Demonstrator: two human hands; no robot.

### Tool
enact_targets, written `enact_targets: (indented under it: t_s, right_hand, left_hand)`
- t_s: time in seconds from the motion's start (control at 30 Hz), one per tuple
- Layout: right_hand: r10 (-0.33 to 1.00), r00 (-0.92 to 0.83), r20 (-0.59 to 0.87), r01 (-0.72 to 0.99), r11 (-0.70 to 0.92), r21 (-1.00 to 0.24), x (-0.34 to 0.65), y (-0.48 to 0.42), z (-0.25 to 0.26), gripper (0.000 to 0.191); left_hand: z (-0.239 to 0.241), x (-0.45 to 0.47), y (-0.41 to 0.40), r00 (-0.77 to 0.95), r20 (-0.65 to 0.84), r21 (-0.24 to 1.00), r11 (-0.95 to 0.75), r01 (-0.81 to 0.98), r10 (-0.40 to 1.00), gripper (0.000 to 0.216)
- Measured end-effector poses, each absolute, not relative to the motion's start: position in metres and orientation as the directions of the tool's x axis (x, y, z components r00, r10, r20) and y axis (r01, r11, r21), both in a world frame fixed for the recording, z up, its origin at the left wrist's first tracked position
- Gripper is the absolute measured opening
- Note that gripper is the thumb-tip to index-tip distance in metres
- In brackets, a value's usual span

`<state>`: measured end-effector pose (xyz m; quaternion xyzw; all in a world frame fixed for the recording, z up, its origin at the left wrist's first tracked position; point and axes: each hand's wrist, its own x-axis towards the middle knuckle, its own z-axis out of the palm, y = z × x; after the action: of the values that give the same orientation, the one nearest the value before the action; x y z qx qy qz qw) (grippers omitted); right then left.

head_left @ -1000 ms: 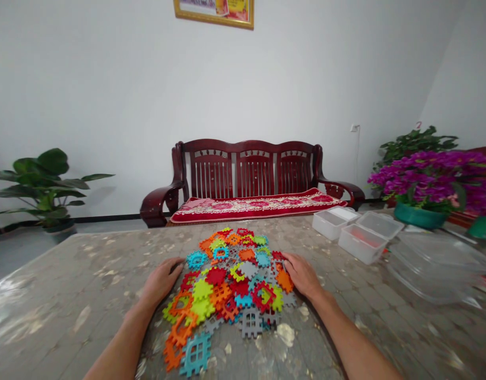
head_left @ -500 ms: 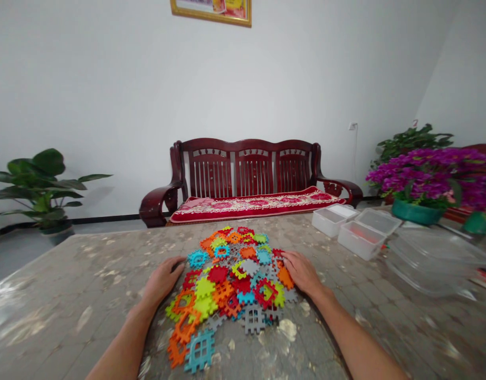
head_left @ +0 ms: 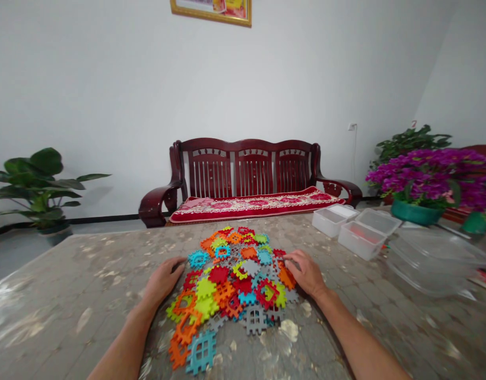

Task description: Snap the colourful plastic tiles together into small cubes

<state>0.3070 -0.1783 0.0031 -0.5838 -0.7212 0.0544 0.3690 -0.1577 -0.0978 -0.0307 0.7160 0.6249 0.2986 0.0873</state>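
A loose heap of flat plastic interlocking building tiles (head_left: pixel 230 285) in orange, red, lime, blue and grey lies in front of me, several with window-like cut-outs. My left hand (head_left: pixel 166 277) rests on its side at the heap's left edge, near a blue tile (head_left: pixel 198 258). Its thumb is apart from the fingers and no tile shows in it. On the opposite edge, my right hand (head_left: pixel 306 273) has its thumb and fingers apart, touching or just over an orange tile (head_left: pixel 286 275). Some of its fingertips are hard to make out against the tiles.
Two clear plastic boxes (head_left: pixel 359 244) with lids stand at the table's back right. Beside them lies a larger transparent container (head_left: pixel 425 264). Purple flowers in a green pot (head_left: pixel 417 212) stand behind. A wooden bench (head_left: pixel 253 169) is beyond the table (head_left: pixel 96 285).
My right hand has shifted slightly right, its back lifted and its fingers more bent. The left hand stays in place.
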Motion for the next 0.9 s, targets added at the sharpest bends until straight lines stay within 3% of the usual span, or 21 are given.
enact_targets:
  t_s: [0.23,0.9]
  right_hand:
    - [0.88,-0.089,0.466,0.784,0.351,-0.513,0.303,-0.18,0.005,0.032]
    - [0.848,0.143,0.51,0.7,0.277,-0.658,0.325,-0.158,-0.02,0.04]
  left_hand:
    - [-0.028,-0.156,-0.101,0.038,0.327,0.501,-0.208,0.84,0.944,0.045]
    - [-0.038,-0.16,-0.094,0.055,0.312,0.48,-0.208,0.852,0.948,0.047]
